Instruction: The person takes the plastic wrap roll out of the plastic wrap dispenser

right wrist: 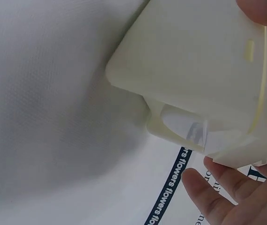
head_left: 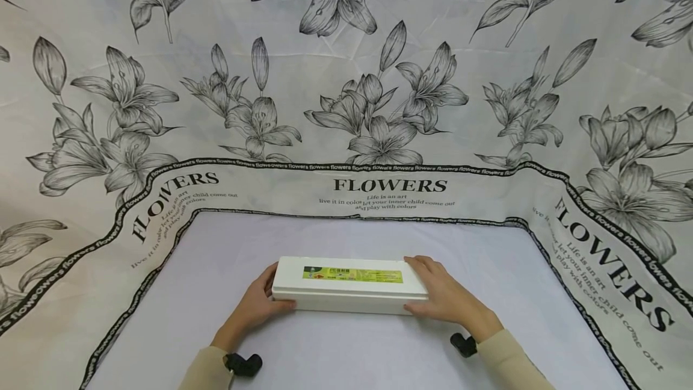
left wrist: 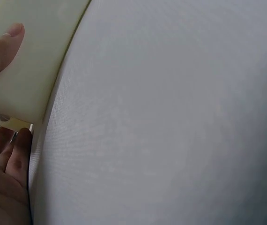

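At the middle of the white, cloth-covered bench (head_left: 335, 354): a long white plastic box (head_left: 352, 289), label up, long side towards the person, seemingly resting on the cloth.
Left bare hand (head_left: 263, 298): clasped on the box's left end, thumb along the near wall, fingers round the end.
Right bare hand (head_left: 448, 297): clasped on the other end, thumb low in front, fingers over the far top corner.
Grip: from where I stand, 2 hands, 1 per end, probably keep so long a shape level.
Box surface: smooth, corners rounded; yellow-green rectangular label (head_left: 353, 274) on top; rounded cut-out at the right end.
Backdrop: creased white fabric (head_left: 303, 197) with black-line lilies.
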### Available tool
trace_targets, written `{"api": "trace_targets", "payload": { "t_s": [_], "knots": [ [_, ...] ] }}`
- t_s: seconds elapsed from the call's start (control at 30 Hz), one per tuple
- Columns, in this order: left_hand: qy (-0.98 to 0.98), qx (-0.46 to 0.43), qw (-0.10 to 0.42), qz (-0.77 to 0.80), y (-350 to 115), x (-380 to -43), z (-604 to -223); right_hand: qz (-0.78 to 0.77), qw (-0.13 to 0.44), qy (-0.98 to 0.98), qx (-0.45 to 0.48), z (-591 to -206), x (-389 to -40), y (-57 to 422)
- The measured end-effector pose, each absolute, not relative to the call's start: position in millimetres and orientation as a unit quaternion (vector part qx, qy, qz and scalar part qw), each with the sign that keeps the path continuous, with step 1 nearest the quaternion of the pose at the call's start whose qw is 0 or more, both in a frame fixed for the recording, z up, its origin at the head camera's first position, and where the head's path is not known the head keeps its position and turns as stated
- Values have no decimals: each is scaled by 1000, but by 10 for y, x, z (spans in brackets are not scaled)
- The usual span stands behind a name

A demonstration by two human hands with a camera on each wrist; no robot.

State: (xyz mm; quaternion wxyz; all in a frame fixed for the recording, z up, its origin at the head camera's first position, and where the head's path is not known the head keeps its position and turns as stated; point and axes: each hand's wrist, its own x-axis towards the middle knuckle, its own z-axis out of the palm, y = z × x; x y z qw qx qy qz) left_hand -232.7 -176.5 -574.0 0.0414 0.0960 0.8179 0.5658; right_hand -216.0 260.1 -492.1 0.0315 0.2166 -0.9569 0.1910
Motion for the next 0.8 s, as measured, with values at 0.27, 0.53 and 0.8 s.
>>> {"api": "trace_targets", "payload": {
  "t_s": [0.27,0.53,0.8],
  "knots": [
    [817,94,47,567,-1778,-2325,-5735,194,13,-957,216,-4852,-2166,2597],
    [817,99,53,565,-1790,-2330,-5738,200,15,-955,218,-4865,-2187,2610],
    [815,100,53,568,-1796,-2329,-5722,203,17,-953,223,-4840,-2185,2599]
  ]
}}
